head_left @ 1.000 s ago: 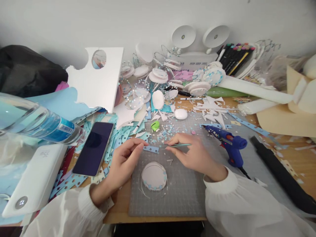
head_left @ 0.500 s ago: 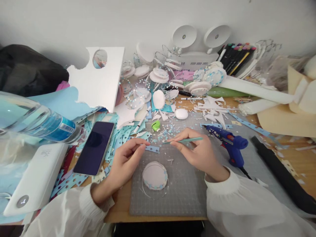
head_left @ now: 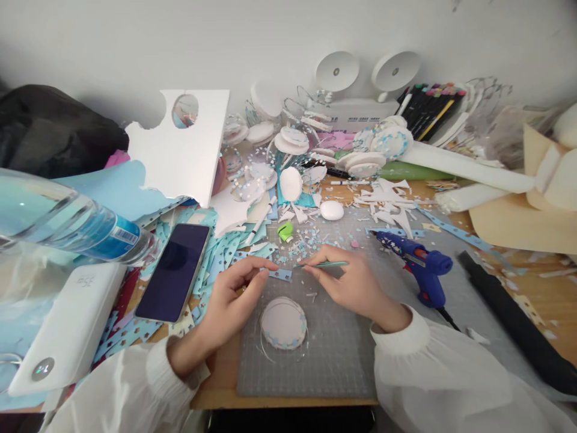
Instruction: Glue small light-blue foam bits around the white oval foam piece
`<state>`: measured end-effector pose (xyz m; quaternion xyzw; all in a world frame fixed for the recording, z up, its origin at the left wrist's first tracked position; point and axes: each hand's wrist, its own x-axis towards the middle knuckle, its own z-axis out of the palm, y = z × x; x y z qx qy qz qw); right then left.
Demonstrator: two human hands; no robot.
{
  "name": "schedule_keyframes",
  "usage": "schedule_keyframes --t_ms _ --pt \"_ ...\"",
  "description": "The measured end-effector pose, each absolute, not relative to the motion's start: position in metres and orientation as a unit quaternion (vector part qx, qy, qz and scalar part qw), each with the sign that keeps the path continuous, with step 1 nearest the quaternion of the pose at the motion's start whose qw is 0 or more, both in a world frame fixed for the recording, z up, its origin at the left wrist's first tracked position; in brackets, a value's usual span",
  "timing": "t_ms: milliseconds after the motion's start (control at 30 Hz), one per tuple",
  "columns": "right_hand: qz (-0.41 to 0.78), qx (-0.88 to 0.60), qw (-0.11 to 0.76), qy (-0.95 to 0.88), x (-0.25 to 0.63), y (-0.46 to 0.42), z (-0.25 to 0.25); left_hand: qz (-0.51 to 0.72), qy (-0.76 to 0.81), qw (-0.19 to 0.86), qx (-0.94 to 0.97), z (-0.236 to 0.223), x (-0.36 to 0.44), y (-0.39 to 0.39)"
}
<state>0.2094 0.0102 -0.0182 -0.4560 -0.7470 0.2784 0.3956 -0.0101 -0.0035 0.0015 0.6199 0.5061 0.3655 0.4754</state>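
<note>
My left hand (head_left: 238, 288) pinches the left end of a short blue paper strip (head_left: 281, 275) with star-shaped holes. Closed round a pair of thin green tweezers (head_left: 331, 264), my right hand (head_left: 349, 279) points their tips left, just beyond the strip's right end. Whether the tips hold anything is too small to tell. On the grey cutting mat (head_left: 342, 355) in front of me lies a round white disc (head_left: 283, 323), its near rim dotted with small blue and pale pieces and a thin clear thread looped about it. Tiny paper bits (head_left: 311, 243) are scattered beyond my hands.
A blue glue gun (head_left: 426, 264) lies right of my right hand, near a long black object (head_left: 518, 328). At left are a phone (head_left: 174, 273), a white power bank (head_left: 67, 328) and a water bottle (head_left: 81, 216). Decorated white discs (head_left: 291, 141) crowd the back.
My right hand has moved slightly left and lower with the tweezers, and its fingers sit nearer the tips. A small pink bit now shows on the mat. My left hand stays on the strip.
</note>
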Motion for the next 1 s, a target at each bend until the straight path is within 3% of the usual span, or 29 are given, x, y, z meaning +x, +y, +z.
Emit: schedule_keyframes --t_ms 233,600,1000 --pt "0.286 -0.469 0.457 -0.699 0.213 0.009 -0.009 0.368 0.508 0.475 0.618 -0.002 -0.011 -0.002" --pt "0.238 -0.456 0.372 -0.773 0.211 0.008 -0.017 0.360 0.514 0.467 0.622 -0.002 -0.009 -0.003" --pt "0.264 -0.474 0.439 -0.716 0.210 0.009 -0.010 0.365 0.512 0.472 0.618 -0.001 -0.007 -0.002"
